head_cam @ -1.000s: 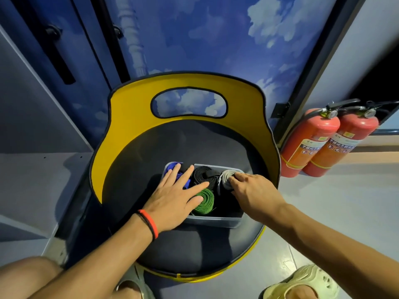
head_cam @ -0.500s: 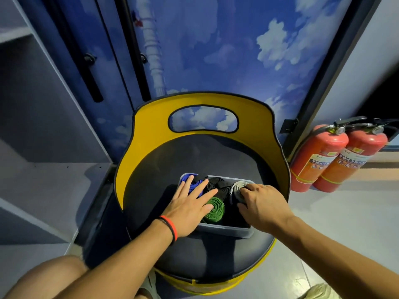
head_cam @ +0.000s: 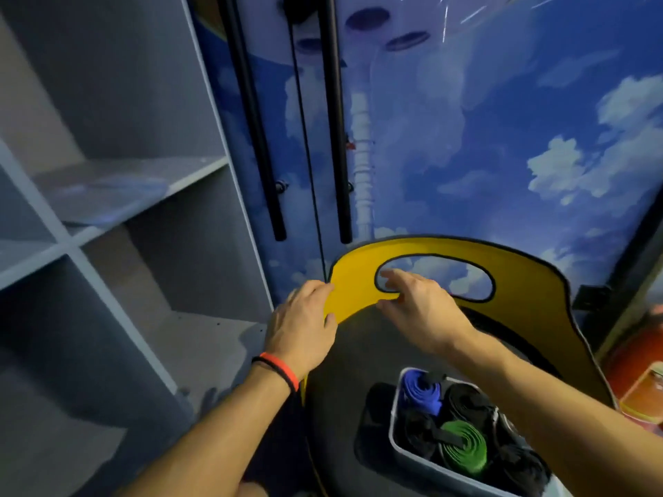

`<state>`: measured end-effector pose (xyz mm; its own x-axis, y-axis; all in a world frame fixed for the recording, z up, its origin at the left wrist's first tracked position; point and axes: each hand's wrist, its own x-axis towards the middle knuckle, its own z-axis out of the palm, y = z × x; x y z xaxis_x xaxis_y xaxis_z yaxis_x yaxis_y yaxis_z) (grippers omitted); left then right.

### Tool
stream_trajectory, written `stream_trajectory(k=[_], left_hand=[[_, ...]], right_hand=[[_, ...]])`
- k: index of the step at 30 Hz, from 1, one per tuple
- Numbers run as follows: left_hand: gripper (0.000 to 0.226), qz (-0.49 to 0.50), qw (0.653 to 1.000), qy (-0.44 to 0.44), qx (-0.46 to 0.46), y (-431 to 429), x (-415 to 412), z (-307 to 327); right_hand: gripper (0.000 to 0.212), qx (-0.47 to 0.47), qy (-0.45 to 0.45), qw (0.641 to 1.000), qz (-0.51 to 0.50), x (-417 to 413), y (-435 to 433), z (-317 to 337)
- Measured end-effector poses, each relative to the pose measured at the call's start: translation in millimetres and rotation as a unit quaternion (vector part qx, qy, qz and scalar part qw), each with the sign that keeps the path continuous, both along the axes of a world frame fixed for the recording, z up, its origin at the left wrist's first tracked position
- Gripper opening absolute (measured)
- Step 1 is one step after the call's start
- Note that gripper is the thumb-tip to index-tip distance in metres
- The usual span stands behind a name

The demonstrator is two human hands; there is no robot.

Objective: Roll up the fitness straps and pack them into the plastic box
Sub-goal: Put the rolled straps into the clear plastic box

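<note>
The grey plastic box point(head_cam: 396, 430) stands on the black seat of a round chair at the lower right. Rolled straps stand packed inside it: a blue roll point(head_cam: 421, 392), a green roll point(head_cam: 463, 448) and several black rolls point(head_cam: 464, 401). Both hands are up off the box, at the chair's yellow back point(head_cam: 358, 278). My left hand point(head_cam: 303, 328) grips the back's left edge, thumb on the front face. My right hand point(head_cam: 418, 308) reaches with straight fingers to the left end of the handle cutout point(head_cam: 436, 279) and holds nothing.
Grey open shelving point(head_cam: 118, 217) fills the left side. Behind the chair is a blue sky-printed door with two black bar handles point(head_cam: 335, 120). A red fire extinguisher point(head_cam: 642, 374) shows at the right edge. The black seat point(head_cam: 344, 374) lies between hands and box.
Both hands left the rolls in the box and rose to the chair's yellow back. The view swung up and to the left, so the box now sits at the lower right.
</note>
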<state>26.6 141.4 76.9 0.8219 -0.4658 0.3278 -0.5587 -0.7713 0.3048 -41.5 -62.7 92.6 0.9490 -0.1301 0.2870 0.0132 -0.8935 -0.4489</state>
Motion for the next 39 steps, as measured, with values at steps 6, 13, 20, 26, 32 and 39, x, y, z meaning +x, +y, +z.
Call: stream_trajectory(k=[6, 13, 20, 26, 32, 39], left_hand=[[0.049, 0.103, 0.991, -0.085, 0.028, 76, 44, 71], [0.053, 0.228, 0.956, -0.16, 0.089, 154, 94, 126], [0.049, 0.326, 0.93, -0.079, 0.148, 181, 132, 138], [0.053, 0.29, 0.934, -0.157, 0.135, 174, 125, 125], [0.057, 0.105, 0.946, -0.296, 0.079, 130, 96, 110], [0.043, -0.085, 0.943, -0.319, 0.051, 32, 28, 88]], right_hand=[[0.066, 0.005, -0.01, 0.992, 0.125, 79, 72, 60], [0.071, 0.005, -0.007, 0.978, 0.21, 140, 147, 89], [0.067, 0.034, -0.001, 0.971, 0.239, 159, 181, 80], [0.074, 0.052, -0.025, 0.974, 0.218, 153, 162, 76], [0.074, 0.022, -0.105, 0.986, 0.13, 123, 125, 79], [0.056, -0.035, -0.161, 0.985, 0.045, 65, 54, 48]])
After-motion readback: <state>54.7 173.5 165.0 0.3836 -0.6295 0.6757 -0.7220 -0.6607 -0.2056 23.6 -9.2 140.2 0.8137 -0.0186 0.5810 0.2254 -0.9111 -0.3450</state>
